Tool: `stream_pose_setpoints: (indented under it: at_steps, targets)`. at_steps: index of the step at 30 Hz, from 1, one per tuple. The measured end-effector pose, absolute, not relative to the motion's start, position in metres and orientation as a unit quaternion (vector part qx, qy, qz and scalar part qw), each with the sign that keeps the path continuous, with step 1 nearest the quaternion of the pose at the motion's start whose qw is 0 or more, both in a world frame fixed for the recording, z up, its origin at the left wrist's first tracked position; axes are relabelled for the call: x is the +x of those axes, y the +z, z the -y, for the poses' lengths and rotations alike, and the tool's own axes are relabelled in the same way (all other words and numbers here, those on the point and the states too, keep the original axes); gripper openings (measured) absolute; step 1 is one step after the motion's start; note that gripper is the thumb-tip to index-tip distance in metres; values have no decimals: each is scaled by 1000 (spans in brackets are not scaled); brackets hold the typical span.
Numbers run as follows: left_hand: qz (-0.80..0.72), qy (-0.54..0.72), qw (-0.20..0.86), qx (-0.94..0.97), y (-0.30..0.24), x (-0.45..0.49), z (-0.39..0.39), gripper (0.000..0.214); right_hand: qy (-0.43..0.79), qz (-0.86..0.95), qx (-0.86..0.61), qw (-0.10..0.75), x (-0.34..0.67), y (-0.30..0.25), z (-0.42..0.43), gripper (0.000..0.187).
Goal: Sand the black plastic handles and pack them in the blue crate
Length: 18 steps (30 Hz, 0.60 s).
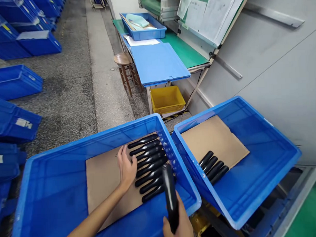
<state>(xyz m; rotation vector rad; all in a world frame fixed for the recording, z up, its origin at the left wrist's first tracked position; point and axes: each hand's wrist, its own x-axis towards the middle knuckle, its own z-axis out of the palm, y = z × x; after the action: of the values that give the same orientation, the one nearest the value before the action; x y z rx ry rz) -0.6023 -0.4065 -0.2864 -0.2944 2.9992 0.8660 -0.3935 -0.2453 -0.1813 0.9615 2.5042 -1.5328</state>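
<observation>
My right hand is wrapped round a glossy black handle-shaped piece, held up over the near right corner of the left blue bin. Inside that bin, several similar black pieces lie side by side in a row on a brown cardboard sheet. At the left ends of the row, my left hand hovers with fingers apart and holds nothing. Part of the row's near end is hidden behind the raised piece.
A second blue bin on the right holds cardboard and several black pieces. Beyond stand a green-topped table with blue sheets, a yellow crate and a wooden stool. Blue crates line the left.
</observation>
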Motion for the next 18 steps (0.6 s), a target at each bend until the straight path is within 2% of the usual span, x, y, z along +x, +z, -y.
stream_pose_setpoints:
  at_steps: [2,4,5,7,9,14,18]
  targets:
    - [-952,264,-16,154,-243,-561,415,65,-431,-871,227,64,-413,-185,263,74]
    - [-888,206,64,406,-211,-532,428,68,-400,-897,140,128,-431,-180,280,74]
    - [-854,176,121,474,-204,-524,437,67,-399,-899,106,150,-437,-175,286,70]
    - [-847,138,234,457,-210,-521,461,65,-411,-897,53,152,-440,-165,293,61]
    - [-879,122,304,347,-238,-528,490,59,-421,-900,27,107,-429,-155,291,59]
    - [-872,83,393,279,-324,-529,551,41,-470,-881,20,-39,-371,-136,249,43]
    - [-855,41,439,273,-348,-498,564,46,-485,-864,89,-101,-336,-128,211,39]
